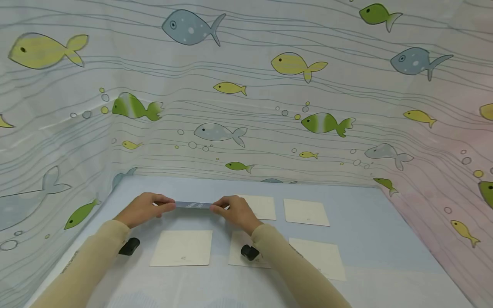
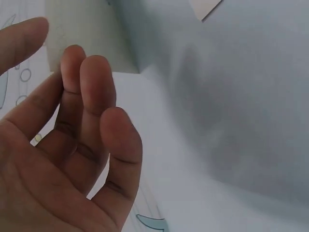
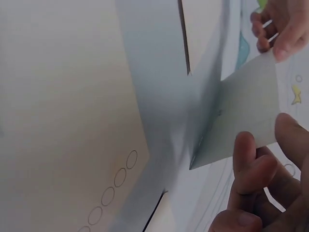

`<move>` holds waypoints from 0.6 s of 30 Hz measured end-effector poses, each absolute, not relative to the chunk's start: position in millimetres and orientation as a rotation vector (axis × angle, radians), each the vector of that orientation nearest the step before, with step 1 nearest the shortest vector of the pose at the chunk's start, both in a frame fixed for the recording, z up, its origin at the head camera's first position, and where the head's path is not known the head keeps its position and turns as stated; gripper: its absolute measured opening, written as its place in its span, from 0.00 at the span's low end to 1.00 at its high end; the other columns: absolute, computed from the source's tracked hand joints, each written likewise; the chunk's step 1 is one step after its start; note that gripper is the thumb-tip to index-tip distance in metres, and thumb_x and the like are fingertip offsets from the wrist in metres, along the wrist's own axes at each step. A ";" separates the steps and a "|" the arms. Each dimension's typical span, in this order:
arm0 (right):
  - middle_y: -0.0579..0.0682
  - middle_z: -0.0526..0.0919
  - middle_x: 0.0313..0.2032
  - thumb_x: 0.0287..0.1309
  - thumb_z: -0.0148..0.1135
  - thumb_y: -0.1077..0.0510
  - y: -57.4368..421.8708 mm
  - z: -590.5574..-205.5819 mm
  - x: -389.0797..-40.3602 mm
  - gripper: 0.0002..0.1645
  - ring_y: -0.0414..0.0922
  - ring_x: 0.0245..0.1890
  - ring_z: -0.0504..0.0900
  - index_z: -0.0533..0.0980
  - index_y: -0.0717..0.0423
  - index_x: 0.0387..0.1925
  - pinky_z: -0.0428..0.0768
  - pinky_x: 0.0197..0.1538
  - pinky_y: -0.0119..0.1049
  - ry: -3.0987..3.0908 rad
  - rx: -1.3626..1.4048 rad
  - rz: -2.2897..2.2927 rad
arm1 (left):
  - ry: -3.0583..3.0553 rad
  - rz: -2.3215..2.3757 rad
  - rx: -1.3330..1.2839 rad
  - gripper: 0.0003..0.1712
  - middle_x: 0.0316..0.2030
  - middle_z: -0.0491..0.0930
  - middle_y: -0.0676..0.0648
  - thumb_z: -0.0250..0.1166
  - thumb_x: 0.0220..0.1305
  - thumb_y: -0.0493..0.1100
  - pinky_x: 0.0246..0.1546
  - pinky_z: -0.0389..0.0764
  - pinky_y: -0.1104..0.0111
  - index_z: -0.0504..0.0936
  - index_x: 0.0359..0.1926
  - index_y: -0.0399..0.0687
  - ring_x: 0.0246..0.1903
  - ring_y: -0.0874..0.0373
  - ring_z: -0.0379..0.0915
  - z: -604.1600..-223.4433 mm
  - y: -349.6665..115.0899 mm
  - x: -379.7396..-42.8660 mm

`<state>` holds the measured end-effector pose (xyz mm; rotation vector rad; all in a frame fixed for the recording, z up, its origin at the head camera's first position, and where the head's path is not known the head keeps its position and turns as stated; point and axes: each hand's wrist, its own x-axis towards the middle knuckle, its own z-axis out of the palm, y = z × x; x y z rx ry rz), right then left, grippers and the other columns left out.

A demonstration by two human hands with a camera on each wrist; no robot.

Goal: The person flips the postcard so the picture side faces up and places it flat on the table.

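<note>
A flat card (image 1: 194,205), seen almost edge-on in the head view, shows a bluish face with white marks and is raised at the back left of the table. My left hand (image 1: 146,209) pinches its left edge, and my right hand (image 1: 238,210) pinches the right edge. The right wrist view shows the card's pale reverse (image 3: 244,113) tilted up, its low edge close to the table. In the left wrist view, the card (image 2: 91,29) lies beyond my fingers (image 2: 123,137). Behind my right hand is a cream card (image 1: 262,207) on the table, partly hidden.
Several cream cards lie flat on the pale blue table (image 1: 369,231): one at the back right (image 1: 306,211), a front left one (image 1: 182,248) and a front right one (image 1: 327,259). My right forearm covers part of the front middle card (image 1: 236,252). Fish-patterned sheeting (image 1: 265,141) surrounds the table.
</note>
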<state>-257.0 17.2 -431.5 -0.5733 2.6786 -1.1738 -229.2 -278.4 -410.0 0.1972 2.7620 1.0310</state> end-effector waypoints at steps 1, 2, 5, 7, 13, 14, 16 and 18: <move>0.34 0.84 0.39 0.66 0.65 0.40 17.4 -431.6 -256.2 0.16 0.35 0.38 0.78 0.87 0.43 0.46 0.77 0.43 0.34 2.683 -0.581 -1.142 | 2.759 1.018 0.211 0.32 0.51 0.83 0.45 0.64 0.69 0.62 0.43 0.77 0.56 0.82 0.61 0.43 0.37 0.54 0.80 -410.0 -278.2 -228.6; 0.35 0.84 0.39 0.66 0.65 0.41 17.6 -432.0 -255.4 0.16 0.35 0.38 0.78 0.87 0.43 0.46 0.77 0.42 0.34 2.687 -0.586 -1.109 | 2.757 1.006 0.227 0.31 0.50 0.83 0.46 0.64 0.69 0.61 0.41 0.78 0.57 0.82 0.60 0.42 0.36 0.54 0.80 -410.2 -277.8 -228.2; 0.34 0.85 0.39 0.66 0.66 0.42 16.3 -433.1 -254.2 0.16 0.35 0.39 0.78 0.87 0.43 0.47 0.77 0.42 0.34 2.700 -0.594 -1.019 | 2.763 0.953 0.268 0.29 0.44 0.82 0.48 0.65 0.69 0.58 0.35 0.75 0.61 0.83 0.58 0.40 0.34 0.54 0.78 -410.9 -277.5 -227.9; 0.34 0.85 0.39 0.65 0.66 0.42 15.0 -434.0 -253.0 0.16 0.35 0.38 0.78 0.87 0.43 0.48 0.77 0.42 0.34 2.703 -0.591 -0.975 | 2.768 0.914 0.277 0.27 0.41 0.81 0.49 0.66 0.69 0.56 0.34 0.74 0.61 0.84 0.57 0.40 0.33 0.55 0.77 -412.9 -277.1 -228.3; 0.34 0.85 0.38 0.64 0.67 0.43 10.6 -438.3 -249.2 0.16 0.35 0.39 0.79 0.87 0.44 0.47 0.78 0.44 0.35 2.718 -0.586 -0.872 | 2.767 0.830 0.262 0.22 0.39 0.81 0.49 0.68 0.68 0.51 0.39 0.73 0.60 0.85 0.55 0.40 0.36 0.55 0.72 -420.0 -273.8 -226.4; 0.35 0.85 0.38 0.64 0.67 0.43 10.1 -439.1 -249.0 0.15 0.35 0.40 0.79 0.87 0.44 0.47 0.78 0.45 0.35 2.720 -0.583 -0.865 | 2.767 0.822 0.260 0.22 0.38 0.81 0.50 0.68 0.68 0.51 0.39 0.73 0.60 0.85 0.55 0.40 0.37 0.55 0.72 -420.9 -273.3 -226.3; 0.35 0.86 0.38 0.64 0.68 0.44 9.4 -440.6 -248.5 0.15 0.35 0.41 0.80 0.87 0.45 0.47 0.78 0.47 0.36 2.716 -0.569 -0.872 | 2.767 0.814 0.262 0.22 0.36 0.80 0.50 0.68 0.67 0.50 0.38 0.73 0.60 0.85 0.54 0.39 0.36 0.54 0.71 -422.7 -272.3 -226.3; 0.35 0.86 0.39 0.63 0.69 0.45 8.5 -442.6 -248.4 0.15 0.36 0.43 0.81 0.87 0.45 0.46 0.78 0.49 0.36 2.717 -0.566 -0.875 | 2.770 0.806 0.247 0.22 0.36 0.80 0.50 0.69 0.67 0.50 0.39 0.72 0.60 0.85 0.54 0.40 0.37 0.54 0.71 -424.8 -271.5 -226.3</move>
